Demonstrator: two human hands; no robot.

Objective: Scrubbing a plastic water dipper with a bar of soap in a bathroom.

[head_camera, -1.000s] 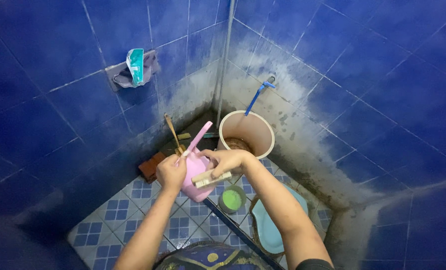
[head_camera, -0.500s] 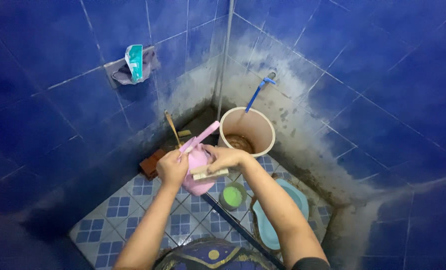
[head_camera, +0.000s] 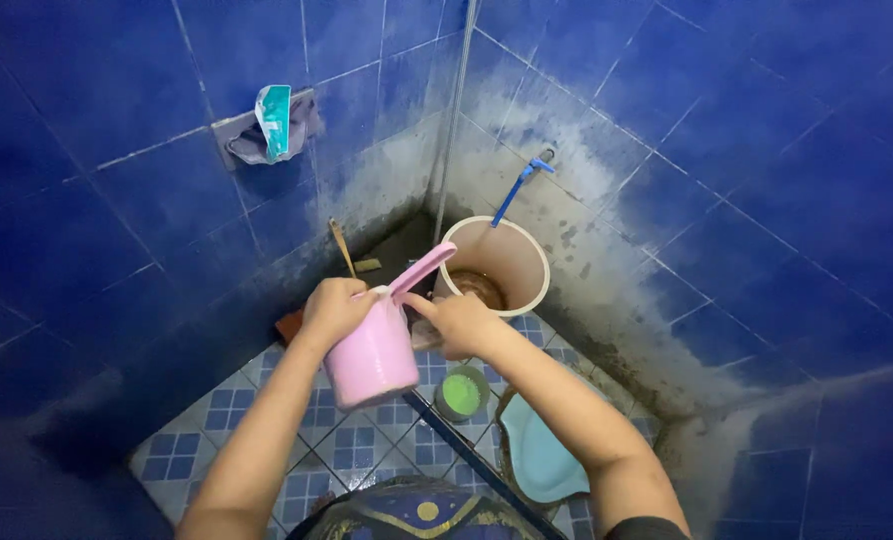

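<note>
Your head camera looks down into a corner with blue walls.

Your left hand grips the rim of the pink dipper, just left of the middle of the frame. The fingers are clenched around it. The dipper hangs in the air above the tiled floor, tilted with its base toward the bottom. Its long handle points up and to the right, toward the bucket.

Your right hand is just to the right of the dipper, touching its side below the handle. It is curled, but you cannot tell if it holds anything, because the dipper hides part of it. Both hands are at the dipper, so neither has to reach for it. The left hand carries the weight.

The bucket stands in the corner, above the hands, under a blue tap. A small green tub sits on the floor right below your right hand. A light blue pan lies at the lower right. A stick leans in the corner, above your left hand.
</note>
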